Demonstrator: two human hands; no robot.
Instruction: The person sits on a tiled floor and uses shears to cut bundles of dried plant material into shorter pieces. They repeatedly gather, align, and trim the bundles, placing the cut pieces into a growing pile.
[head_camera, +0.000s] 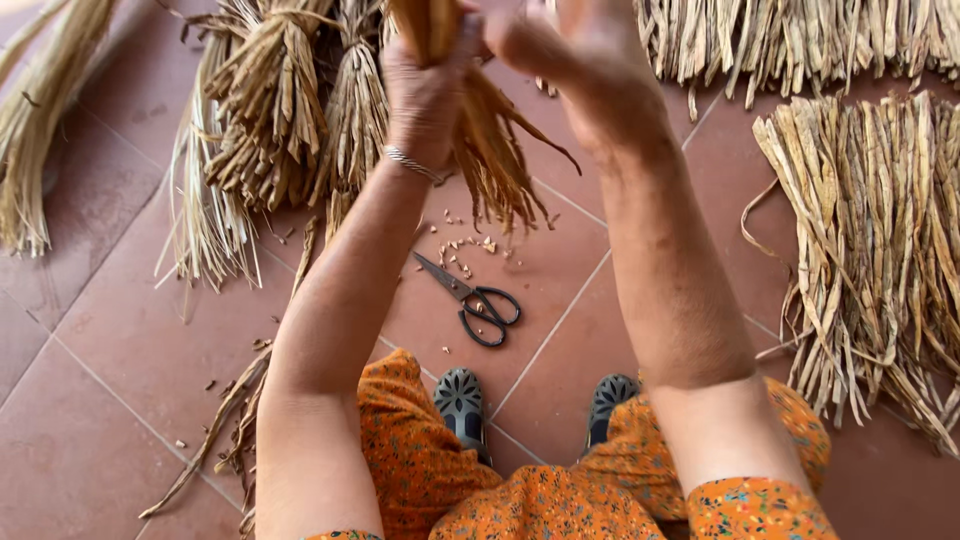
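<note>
Nearest the camera is the person's orange flowered clothing (560, 500) over the knees, with two dark shoes (462, 400) showing just beyond it on the red tiled floor (110, 400). From the left, a pale sheaf of straw (40, 120) lies at the edge of the view. Next to it, tied bundles of dried leaves (270, 100) lie on the floor, and loose strips (225, 420) trail along the tiles near the left elbow. The left hand (425, 90), with a thin bracelet (415, 165) at the wrist, is raised at the top of the view, its fingers closed around a bundle of dried leaves (490, 140) that hangs down in the air from the grip. The right hand (570, 50) is just beside it, fingers curled at the top of the same bundle, though the upper edge of the view cuts off much of both hands. Below the bundle, small cut scraps (465, 245) are scattered on the tiles, and black scissors (475, 300) lie beside them, blades nearly shut. On the right, flat rows of dried leaves (870, 250) are spread across the floor.
</note>
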